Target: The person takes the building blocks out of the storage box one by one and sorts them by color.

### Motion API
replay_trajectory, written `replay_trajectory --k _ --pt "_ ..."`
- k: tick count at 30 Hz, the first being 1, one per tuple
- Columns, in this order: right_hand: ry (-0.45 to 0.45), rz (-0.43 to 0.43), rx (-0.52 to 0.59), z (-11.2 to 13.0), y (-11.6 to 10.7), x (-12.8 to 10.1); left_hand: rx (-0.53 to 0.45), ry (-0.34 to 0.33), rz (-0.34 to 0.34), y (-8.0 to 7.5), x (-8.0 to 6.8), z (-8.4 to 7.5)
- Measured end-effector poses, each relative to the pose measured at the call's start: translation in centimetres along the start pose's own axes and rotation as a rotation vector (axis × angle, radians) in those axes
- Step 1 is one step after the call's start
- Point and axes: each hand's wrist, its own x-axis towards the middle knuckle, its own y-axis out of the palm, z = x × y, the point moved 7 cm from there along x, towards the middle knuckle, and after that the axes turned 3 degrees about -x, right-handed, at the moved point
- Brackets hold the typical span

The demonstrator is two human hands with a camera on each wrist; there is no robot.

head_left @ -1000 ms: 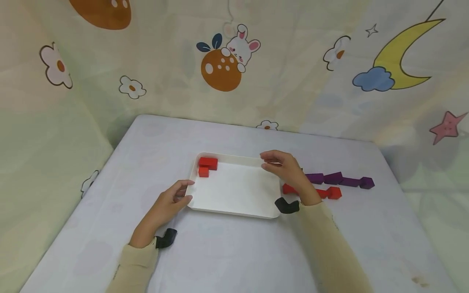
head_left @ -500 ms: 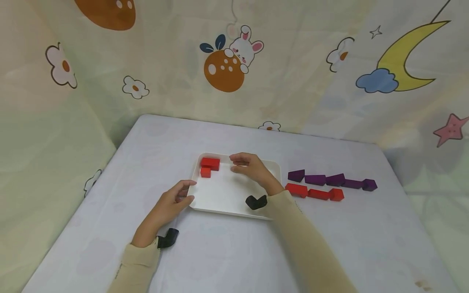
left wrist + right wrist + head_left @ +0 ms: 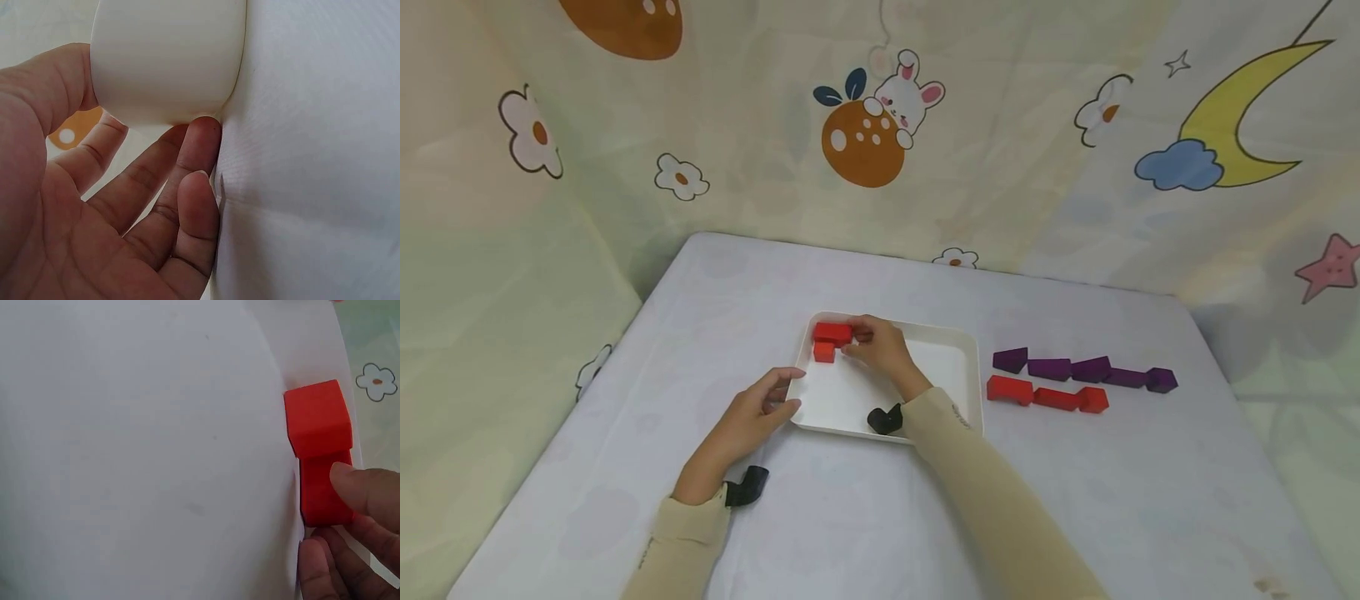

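Fingers of the right hand (image 3: 880, 350) reach across the white tray (image 3: 958, 392) and pinch the red block (image 3: 830, 340) that sits in the tray's far corner, on the side of the left hand. From the right wrist the thumb and fingertips (image 3: 362, 494) are seen curled against the near end of that red block (image 3: 320, 450), which lies tight against the tray's wall. The left hand (image 3: 741, 429) rests on the table (image 3: 850, 517) with its fingers spread and relaxed, the fingertips touching the near corner of the tray; from the left wrist the fingers (image 3: 187, 187) lie straight under the rounded corner of the tray (image 3: 165, 56), holding nothing. A black band shows at each wrist, at the edge of a beige sleeve (image 3: 985, 492). Well beyond the right forearm, outside the tray, two rows of blocks lie on the table: a row of purple blocks (image 3: 1086, 369) farther off and a row of red blocks (image 3: 1047, 394) just in front of it. A patterned cloth (image 3: 865, 125) with a rabbit, flowers and a moon hangs behind the table.
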Motion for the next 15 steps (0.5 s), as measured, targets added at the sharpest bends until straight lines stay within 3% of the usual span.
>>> replay_trajectory --k 5,10,15 --pt "-0.006 -0.044 -0.065 0.3 -0.2 -0.1 -0.006 -0.006 0.005 0.3 0.1 -0.2" --pt "0.033 -0.029 0.017 0.1 -1.2 -0.6 0.006 -0.028 0.000 0.2 0.0 -0.1" --pt "0.016 -0.069 0.088 0.5 -3.8 -1.7 0.009 -0.029 -0.004 0.0 -0.2 0.0"
